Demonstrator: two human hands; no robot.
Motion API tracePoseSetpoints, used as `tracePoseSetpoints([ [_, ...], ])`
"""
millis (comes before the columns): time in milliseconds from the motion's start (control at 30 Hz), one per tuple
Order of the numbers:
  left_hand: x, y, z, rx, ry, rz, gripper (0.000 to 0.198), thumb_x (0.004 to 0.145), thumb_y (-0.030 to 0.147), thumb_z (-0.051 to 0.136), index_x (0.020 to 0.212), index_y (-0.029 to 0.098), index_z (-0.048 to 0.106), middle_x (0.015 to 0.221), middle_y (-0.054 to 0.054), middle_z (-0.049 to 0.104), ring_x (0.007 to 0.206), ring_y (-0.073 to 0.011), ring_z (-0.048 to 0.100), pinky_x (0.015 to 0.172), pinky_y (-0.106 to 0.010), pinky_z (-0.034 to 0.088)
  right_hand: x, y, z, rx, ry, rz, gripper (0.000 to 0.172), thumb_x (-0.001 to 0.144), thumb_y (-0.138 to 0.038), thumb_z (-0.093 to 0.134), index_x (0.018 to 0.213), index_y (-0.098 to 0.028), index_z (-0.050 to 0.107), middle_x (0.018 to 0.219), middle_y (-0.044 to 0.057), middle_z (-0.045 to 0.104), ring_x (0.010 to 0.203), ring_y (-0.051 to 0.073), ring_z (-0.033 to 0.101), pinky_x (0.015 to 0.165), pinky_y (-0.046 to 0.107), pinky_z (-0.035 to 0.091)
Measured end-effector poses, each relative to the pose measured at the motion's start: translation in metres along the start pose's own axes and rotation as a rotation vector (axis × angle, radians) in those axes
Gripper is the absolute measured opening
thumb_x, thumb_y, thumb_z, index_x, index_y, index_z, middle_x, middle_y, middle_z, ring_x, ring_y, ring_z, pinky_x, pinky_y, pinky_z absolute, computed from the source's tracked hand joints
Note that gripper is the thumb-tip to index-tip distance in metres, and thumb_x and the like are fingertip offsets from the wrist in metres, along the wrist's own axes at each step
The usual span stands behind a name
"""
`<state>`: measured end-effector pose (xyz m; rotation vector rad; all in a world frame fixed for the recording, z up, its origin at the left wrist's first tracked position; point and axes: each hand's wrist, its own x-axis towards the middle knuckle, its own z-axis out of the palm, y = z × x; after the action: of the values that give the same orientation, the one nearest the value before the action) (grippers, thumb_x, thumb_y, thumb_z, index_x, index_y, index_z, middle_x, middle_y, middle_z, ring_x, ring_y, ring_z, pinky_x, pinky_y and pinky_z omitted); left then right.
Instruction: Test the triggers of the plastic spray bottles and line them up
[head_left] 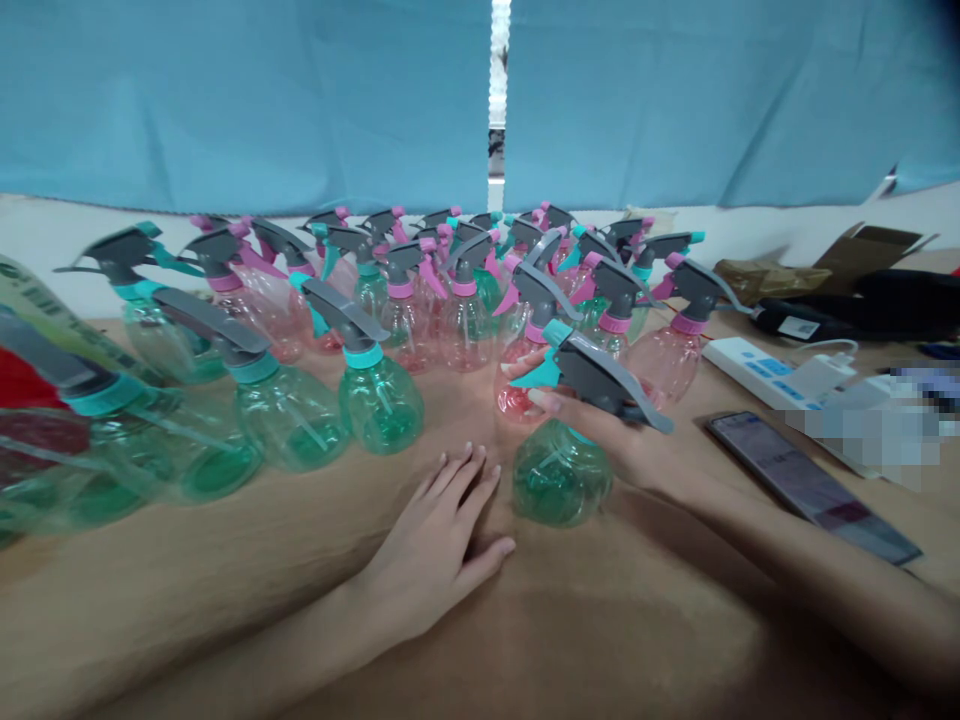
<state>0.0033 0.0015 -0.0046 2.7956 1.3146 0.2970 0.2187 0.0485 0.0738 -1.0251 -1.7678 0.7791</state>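
My right hand (600, 430) is wrapped round the neck of a green spray bottle (561, 475) with a grey and teal trigger head, which stands on the brown table (300, 580) in front of me. My left hand (442, 535) lies flat on the table just left of that bottle, fingers stretched out and holding nothing. Behind them stand several more spray bottles, green ones (379, 400) on the left and pink ones (465, 325) in the middle and right.
A dark phone (810, 485) lies on the table to the right. Beyond it are a white power strip (757, 365), black items and a cardboard piece (862, 245). A blue curtain (300, 100) hangs behind the table.
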Motion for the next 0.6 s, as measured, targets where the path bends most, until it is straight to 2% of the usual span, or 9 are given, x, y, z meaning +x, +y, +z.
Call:
tracePoseSetpoints([
  [167, -0.0004, 0.0002, 0.0013, 0.007, -0.008, -0.001, 0.065, 0.096, 0.055, 0.041, 0.144, 0.011, 0.035, 0.152, -0.014, 0.031, 0.141, -0.029, 0.024, 0.112, -0.049, 0.026, 0.0004, -0.0002, 0.0003, 0.058, 0.002, 0.001, 0.015, 0.08, -0.039, 0.063, 0.083, -0.026, 0.054, 0.067, -0.005, 0.05, 0.06, 0.013, 0.049, 0.059, 0.029, 0.04],
  [333, 0.0, 0.0007, -0.0015, 0.003, -0.005, 0.001, 0.064, 0.096, 0.055, 0.042, 0.142, 0.011, 0.037, 0.151, -0.015, 0.033, 0.14, -0.0286, 0.025, 0.112, -0.048, 0.026, -0.0001, -0.0028, 0.0008, 0.081, 0.004, 0.001, 0.016, 0.08, -0.038, 0.063, 0.078, -0.026, 0.053, 0.068, -0.005, 0.05, 0.059, 0.012, 0.046, 0.055, 0.027, 0.037],
  [600, 0.0, 0.0003, -0.0012, 0.008, -0.012, -0.002, 0.065, 0.096, 0.055, 0.042, 0.144, 0.011, 0.035, 0.151, -0.015, 0.032, 0.141, -0.0286, 0.024, 0.112, -0.048, 0.025, 0.003, -0.0003, 0.0, 0.091, -0.027, 0.018, 0.023, 0.078, -0.044, 0.063, 0.076, -0.023, 0.053, 0.064, -0.004, 0.049, 0.056, 0.012, 0.046, 0.055, 0.028, 0.039],
])
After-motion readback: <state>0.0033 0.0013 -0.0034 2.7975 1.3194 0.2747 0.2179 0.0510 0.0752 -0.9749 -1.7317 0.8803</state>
